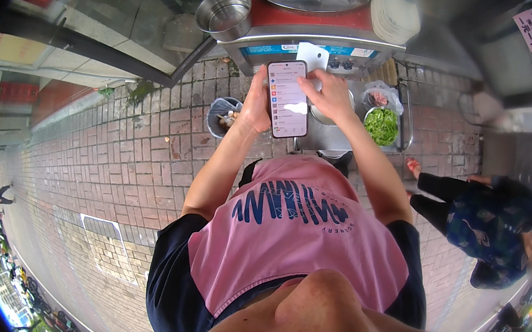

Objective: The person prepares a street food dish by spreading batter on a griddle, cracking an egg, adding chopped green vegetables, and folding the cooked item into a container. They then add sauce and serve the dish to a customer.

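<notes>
A smartphone point(287, 98) with a lit screen is held upright in front of my chest. Its screen shows a list with coloured icons and a bright white glare patch. My left hand point(258, 104) is closed around its left edge, fingers partly hidden behind it. At the upper right edge, my right hand point(329, 95) has curled fingers against the phone, its thumb lying over the screen. Behind the phone's top stands a flat whitish piece point(319, 55) with a small hole. Past my right wrist are a bowl of green leaves point(381, 127) and a plastic bag point(378, 98) with pinkish contents.
Ahead is a red and steel cooking stand point(329, 21) with a metal pot point(224, 15) and stacked white plates point(395, 14). A grey bin point(223, 117) with scraps stands on the brick pavement point(125, 161). Another person point(490, 226) is at the right. A metal cart point(409, 134) holds the leaves.
</notes>
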A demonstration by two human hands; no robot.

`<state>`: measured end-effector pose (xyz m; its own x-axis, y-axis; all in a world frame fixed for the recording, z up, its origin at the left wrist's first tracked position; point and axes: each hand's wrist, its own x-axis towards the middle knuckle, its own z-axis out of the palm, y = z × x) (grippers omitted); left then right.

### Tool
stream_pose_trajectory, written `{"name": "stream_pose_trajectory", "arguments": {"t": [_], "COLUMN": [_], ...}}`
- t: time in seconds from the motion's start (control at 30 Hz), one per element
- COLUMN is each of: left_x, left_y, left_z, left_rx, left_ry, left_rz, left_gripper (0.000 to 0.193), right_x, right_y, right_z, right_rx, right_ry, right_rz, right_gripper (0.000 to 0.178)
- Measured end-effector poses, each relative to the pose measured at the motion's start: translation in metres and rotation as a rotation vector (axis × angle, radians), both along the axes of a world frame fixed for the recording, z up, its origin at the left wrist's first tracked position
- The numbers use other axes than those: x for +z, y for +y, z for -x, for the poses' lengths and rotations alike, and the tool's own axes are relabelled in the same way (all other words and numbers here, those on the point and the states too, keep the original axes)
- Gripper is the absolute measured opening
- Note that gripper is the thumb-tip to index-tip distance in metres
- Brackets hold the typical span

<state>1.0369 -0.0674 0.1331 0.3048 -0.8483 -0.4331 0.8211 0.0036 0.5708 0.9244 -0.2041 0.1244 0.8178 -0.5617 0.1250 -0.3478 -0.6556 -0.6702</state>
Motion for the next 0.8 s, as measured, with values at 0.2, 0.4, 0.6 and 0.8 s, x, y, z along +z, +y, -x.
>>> {"name": "stream_pose_trajectory", "arguments": {"t": [0.2,0.4,0.6,0.8], "left_x": [0.004,0.001,-0.001,0.004], "left_y": [0.0,-0.002,0.0,0.0], "left_z": [0.0,0.0,-0.003,-0.001], "left_rx": [-0.012,-0.017,-0.019,-0.002], "left_ry": [0.027,0.028,0.059,-0.014], "left_rz": [0.018,0.031,0.028,0.033], "left_gripper": [0.069,0.068,0.063,0.053], "right_x": [-0.002,-0.007,-0.011,-0.017], "right_y": [0.004,0.005,0.001,0.003], "right_z": [0.004,0.003,0.009,0.019], "right_rx": [0.004,-0.032,-0.067,-0.111], "right_ry": [-0.014,0.022,-0.043,-0.164], "right_rz": [0.034,-0.053,-0.102,-0.214], "right_gripper": [0.046,0.053,0.047,0.042]}}
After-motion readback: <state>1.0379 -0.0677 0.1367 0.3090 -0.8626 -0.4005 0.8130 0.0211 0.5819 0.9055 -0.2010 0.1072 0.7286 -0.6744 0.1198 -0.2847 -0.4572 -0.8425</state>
